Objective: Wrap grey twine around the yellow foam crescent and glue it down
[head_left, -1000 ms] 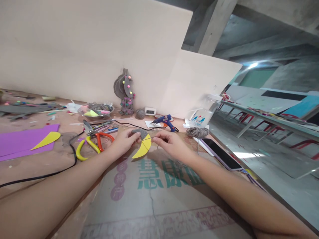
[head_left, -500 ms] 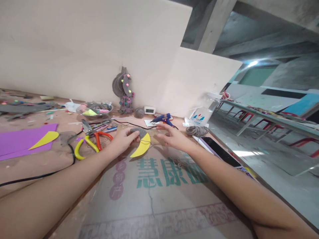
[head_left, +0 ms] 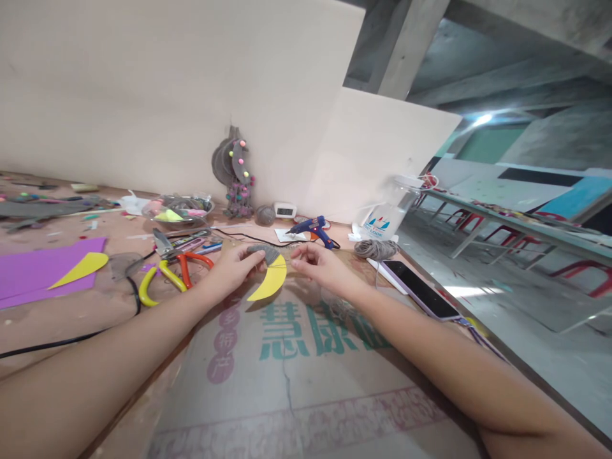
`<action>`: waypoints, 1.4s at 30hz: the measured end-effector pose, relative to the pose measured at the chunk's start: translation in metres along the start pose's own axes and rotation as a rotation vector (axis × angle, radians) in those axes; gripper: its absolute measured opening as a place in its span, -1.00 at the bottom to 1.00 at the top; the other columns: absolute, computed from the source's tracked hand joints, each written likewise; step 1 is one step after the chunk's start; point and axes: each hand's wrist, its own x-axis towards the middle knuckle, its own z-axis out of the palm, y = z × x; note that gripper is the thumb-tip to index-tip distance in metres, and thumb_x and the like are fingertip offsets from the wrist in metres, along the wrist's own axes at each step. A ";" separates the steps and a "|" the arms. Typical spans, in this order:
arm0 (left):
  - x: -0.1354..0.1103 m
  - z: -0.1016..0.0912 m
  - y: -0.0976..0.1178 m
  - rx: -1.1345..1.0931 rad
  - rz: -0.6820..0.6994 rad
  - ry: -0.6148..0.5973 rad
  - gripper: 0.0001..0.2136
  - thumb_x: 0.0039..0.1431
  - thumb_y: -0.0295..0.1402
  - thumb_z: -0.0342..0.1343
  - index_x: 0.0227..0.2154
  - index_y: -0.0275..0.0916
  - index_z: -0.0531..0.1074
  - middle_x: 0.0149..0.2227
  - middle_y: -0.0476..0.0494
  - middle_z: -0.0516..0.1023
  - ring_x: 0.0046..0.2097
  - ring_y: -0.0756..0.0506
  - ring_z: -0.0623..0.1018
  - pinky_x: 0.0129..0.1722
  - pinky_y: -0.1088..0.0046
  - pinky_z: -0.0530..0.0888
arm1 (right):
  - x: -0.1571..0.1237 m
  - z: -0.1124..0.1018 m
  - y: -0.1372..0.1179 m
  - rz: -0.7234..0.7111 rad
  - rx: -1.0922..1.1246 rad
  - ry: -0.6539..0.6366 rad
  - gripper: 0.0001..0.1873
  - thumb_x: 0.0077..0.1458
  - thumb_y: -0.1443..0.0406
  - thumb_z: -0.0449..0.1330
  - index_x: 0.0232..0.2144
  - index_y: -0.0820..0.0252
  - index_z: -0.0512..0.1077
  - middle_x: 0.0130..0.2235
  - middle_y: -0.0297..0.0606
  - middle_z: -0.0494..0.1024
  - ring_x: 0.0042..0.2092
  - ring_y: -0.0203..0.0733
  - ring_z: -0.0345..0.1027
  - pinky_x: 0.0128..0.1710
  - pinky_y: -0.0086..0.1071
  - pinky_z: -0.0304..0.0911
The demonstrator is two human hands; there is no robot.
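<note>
At mid-frame, the left hand pinches a yellow crescent by its top, wound with grey yarn; it lies between both hands; the right hand curls its fingers beside it, holding what I cannot tell.

Yellow crescent, grey yarn around its top

A phone (its screen dark) lies near a jar.

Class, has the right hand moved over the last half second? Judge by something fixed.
Yes, slightly. Judged against the glue gun, the right hand now sits a little lower in view and farther left than half a second ago.
</note>
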 end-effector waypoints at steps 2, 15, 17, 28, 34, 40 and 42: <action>0.000 0.000 0.000 0.004 -0.007 -0.008 -0.78 0.08 -0.21 -0.01 -0.53 -0.26 0.32 -0.60 0.05 0.35 -0.59 0.07 0.29 -0.63 0.58 0.20 | 0.002 0.000 0.003 0.004 -0.025 -0.015 -0.80 -0.07 0.23 0.20 -0.44 0.25 0.31 -0.55 -0.44 0.29 -0.55 -0.43 0.14 -0.59 -0.53 0.05; -0.011 0.001 0.018 0.043 -0.058 -0.132 -0.77 0.06 -0.28 -0.01 -0.64 -0.26 0.28 -0.71 0.09 0.24 -0.67 0.11 0.21 -0.69 0.61 0.12 | 0.007 -0.002 0.019 0.025 -0.142 0.000 -0.80 -0.08 0.21 0.16 -0.47 0.27 0.38 -0.59 -0.42 0.30 -0.56 -0.41 0.11 -0.59 -0.51 0.00; -0.011 0.001 0.018 0.046 -0.063 -0.139 -0.77 0.05 -0.28 0.00 -0.63 -0.26 0.28 -0.70 0.09 0.25 -0.66 0.10 0.22 -0.69 0.61 0.13 | 0.006 -0.001 0.018 0.021 -0.154 0.012 -0.79 -0.08 0.20 0.16 -0.46 0.27 0.38 -0.58 -0.42 0.31 -0.55 -0.40 0.10 -0.58 -0.51 0.00; -0.008 0.000 0.008 0.069 -0.066 -0.162 -0.74 0.03 -0.22 0.01 -0.65 -0.26 0.31 -0.69 0.05 0.28 -0.65 0.08 0.24 -0.67 0.59 0.14 | 0.005 0.001 0.017 -0.015 -0.211 0.047 -0.83 -0.06 0.24 0.14 -0.47 0.26 0.39 -0.52 -0.38 0.36 -0.51 -0.37 0.13 -0.51 -0.48 0.04; -0.007 -0.001 0.008 0.066 -0.069 -0.180 -0.74 0.02 -0.21 0.02 -0.65 -0.26 0.31 -0.68 0.04 0.29 -0.65 0.08 0.24 -0.69 0.59 0.14 | 0.005 0.001 0.018 -0.029 -0.226 0.063 -0.83 -0.04 0.23 0.12 -0.47 0.25 0.39 -0.53 -0.37 0.36 -0.50 -0.35 0.13 -0.51 -0.47 0.04; -0.008 -0.002 0.011 0.062 -0.050 -0.205 -0.75 0.02 -0.23 0.02 -0.64 -0.27 0.31 -0.66 0.05 0.29 -0.62 0.07 0.25 -0.64 0.58 0.17 | 0.004 0.002 0.017 -0.038 -0.232 0.069 -0.82 -0.01 0.22 0.11 -0.45 0.25 0.38 -0.53 -0.38 0.34 -0.52 -0.37 0.12 -0.51 -0.47 0.04; -0.008 -0.002 0.011 0.062 -0.049 -0.208 -0.75 0.03 -0.23 0.02 -0.64 -0.27 0.31 -0.65 0.05 0.29 -0.61 0.07 0.26 -0.63 0.58 0.17 | 0.004 0.002 0.017 -0.043 -0.236 0.073 -0.81 -0.01 0.21 0.11 -0.45 0.25 0.38 -0.54 -0.39 0.32 -0.53 -0.37 0.11 -0.52 -0.48 0.04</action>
